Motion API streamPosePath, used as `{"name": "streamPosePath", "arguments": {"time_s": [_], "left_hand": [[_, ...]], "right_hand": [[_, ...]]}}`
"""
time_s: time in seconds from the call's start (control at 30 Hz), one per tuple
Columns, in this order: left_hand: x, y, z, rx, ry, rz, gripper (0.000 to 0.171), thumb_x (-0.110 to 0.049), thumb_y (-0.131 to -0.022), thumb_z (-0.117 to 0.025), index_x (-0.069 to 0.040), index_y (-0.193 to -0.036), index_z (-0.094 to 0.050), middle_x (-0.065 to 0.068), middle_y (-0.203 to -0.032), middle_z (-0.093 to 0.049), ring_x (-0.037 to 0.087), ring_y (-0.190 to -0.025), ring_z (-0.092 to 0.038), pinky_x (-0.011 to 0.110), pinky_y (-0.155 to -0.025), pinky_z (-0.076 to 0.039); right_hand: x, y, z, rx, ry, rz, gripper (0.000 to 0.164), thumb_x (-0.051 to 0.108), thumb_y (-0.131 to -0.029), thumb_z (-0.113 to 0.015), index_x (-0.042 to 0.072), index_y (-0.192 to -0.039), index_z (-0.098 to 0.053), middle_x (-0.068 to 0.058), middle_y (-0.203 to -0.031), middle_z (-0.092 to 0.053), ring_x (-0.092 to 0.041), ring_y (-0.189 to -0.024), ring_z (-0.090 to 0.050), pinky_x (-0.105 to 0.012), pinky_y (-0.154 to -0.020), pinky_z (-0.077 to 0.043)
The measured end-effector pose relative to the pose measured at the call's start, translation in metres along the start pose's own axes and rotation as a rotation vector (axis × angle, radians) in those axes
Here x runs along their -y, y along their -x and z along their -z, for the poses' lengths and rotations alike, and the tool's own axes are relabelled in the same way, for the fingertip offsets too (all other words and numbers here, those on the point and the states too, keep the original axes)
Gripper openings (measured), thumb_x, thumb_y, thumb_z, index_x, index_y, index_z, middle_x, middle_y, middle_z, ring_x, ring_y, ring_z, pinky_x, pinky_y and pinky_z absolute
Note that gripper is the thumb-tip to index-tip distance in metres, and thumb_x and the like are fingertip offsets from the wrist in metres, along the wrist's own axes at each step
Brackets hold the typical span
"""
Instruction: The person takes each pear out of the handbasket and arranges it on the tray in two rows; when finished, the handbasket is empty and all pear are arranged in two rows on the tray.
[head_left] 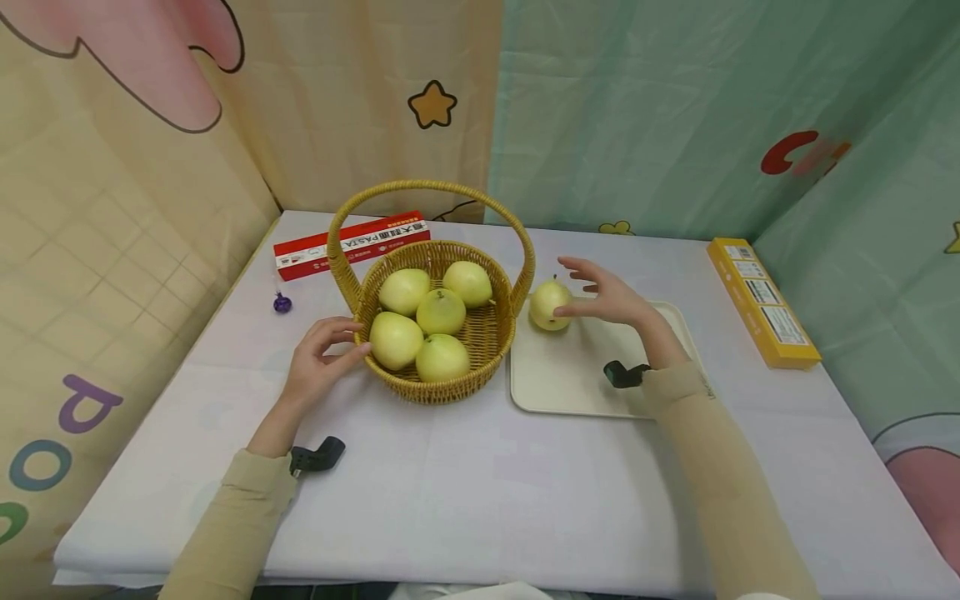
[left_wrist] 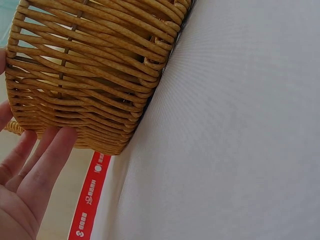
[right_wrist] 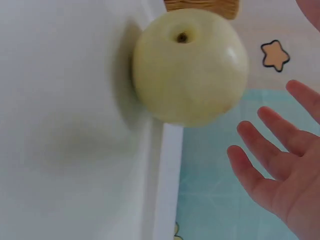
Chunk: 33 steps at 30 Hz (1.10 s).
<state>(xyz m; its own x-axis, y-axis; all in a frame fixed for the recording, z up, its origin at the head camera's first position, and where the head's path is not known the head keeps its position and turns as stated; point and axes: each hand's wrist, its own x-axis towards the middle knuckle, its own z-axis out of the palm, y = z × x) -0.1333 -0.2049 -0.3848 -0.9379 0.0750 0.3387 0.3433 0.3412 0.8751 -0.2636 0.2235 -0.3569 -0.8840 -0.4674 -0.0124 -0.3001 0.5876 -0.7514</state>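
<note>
Several round, pale yellow-green pears (head_left: 441,312) lie in a woven wicker basket (head_left: 480,379) with a tall arched handle. My left hand (head_left: 318,354) touches the basket's left rim; in the left wrist view its fingers (left_wrist: 52,160) are fairly straight against the weave. One more pear (head_left: 550,305) sits at the far left corner of a cream tray (head_left: 570,392). Around that pear my right hand (head_left: 603,293) is spread, thumb in front and fingers behind. In the right wrist view a gap shows between the fingertips (right_wrist: 240,155) and the pear (right_wrist: 190,75).
Behind the basket lies a red and white pasta box (head_left: 300,257), partly hidden by it. A small purple object (head_left: 282,303) is at the left. On the right stands a yellow box (head_left: 765,304). Printed curtains (head_left: 637,108) enclose the white-covered table (head_left: 465,500).
</note>
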Motion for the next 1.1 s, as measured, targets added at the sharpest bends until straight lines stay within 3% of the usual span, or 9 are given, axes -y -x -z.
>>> {"name": "streamPosePath", "arguments": {"time_s": [0.17,0.4,0.63,0.73,0.97,1.1], "left_hand": [[-0.001,-0.001,0.000,0.002,-0.006,0.000,0.032,0.002,-0.085,-0.065,0.010,-0.115,-0.057,0.023,-0.123,-0.048,0.011,-0.098,-0.053,0.014,-0.074,-0.049],[0.001,0.000,0.001,0.001,-0.014,-0.002,0.032,0.001,-0.085,-0.065,0.010,-0.115,-0.057,0.022,-0.122,-0.049,0.011,-0.098,-0.054,0.013,-0.073,-0.049],[0.032,-0.003,0.002,-0.014,0.009,0.009,0.033,-0.002,-0.085,-0.067,0.003,-0.117,-0.060,0.014,-0.123,-0.050,0.006,-0.098,-0.053,0.015,-0.074,-0.050],[0.036,-0.003,0.002,-0.017,0.012,0.006,0.032,-0.005,-0.085,-0.068,0.001,-0.116,-0.060,0.012,-0.123,-0.050,0.006,-0.098,-0.054,0.016,-0.075,-0.051],[0.036,-0.003,0.001,-0.016,0.014,0.002,0.032,-0.006,-0.085,-0.068,0.000,-0.116,-0.061,0.010,-0.123,-0.050,0.007,-0.099,-0.054,0.016,-0.075,-0.051],[0.028,-0.003,0.001,-0.010,0.011,0.002,0.032,-0.001,-0.085,-0.067,0.003,-0.116,-0.060,0.014,-0.123,-0.050,0.006,-0.098,-0.053,0.015,-0.074,-0.050]], "right_hand": [[0.028,0.019,0.004,-0.055,-0.019,0.059,0.076,0.016,-0.078,-0.077,0.011,-0.143,-0.038,-0.006,-0.145,-0.038,-0.027,-0.128,-0.039,-0.046,-0.104,-0.034],[0.069,0.041,0.000,-0.025,-0.044,0.225,0.059,0.014,-0.078,-0.077,0.008,-0.131,-0.052,-0.010,-0.126,-0.056,-0.022,-0.111,-0.055,-0.040,-0.091,-0.046],[0.101,0.033,-0.030,0.081,-0.093,0.423,0.060,0.019,-0.077,-0.079,0.006,-0.129,-0.053,-0.008,-0.123,-0.057,-0.021,-0.109,-0.054,-0.040,-0.092,-0.045],[0.110,0.023,-0.045,0.121,-0.141,0.471,0.061,0.021,-0.077,-0.079,0.006,-0.130,-0.052,-0.008,-0.125,-0.057,-0.022,-0.108,-0.054,-0.045,-0.091,-0.045],[0.121,0.007,-0.075,0.162,-0.271,0.470,0.060,0.010,-0.078,-0.076,0.002,-0.131,-0.049,-0.018,-0.129,-0.052,-0.028,-0.112,-0.054,-0.039,-0.098,-0.043],[0.123,-0.001,-0.091,0.146,-0.274,0.441,0.059,0.008,-0.079,-0.076,0.004,-0.132,-0.050,-0.018,-0.128,-0.052,-0.032,-0.113,-0.053,-0.041,-0.098,-0.042]]}}
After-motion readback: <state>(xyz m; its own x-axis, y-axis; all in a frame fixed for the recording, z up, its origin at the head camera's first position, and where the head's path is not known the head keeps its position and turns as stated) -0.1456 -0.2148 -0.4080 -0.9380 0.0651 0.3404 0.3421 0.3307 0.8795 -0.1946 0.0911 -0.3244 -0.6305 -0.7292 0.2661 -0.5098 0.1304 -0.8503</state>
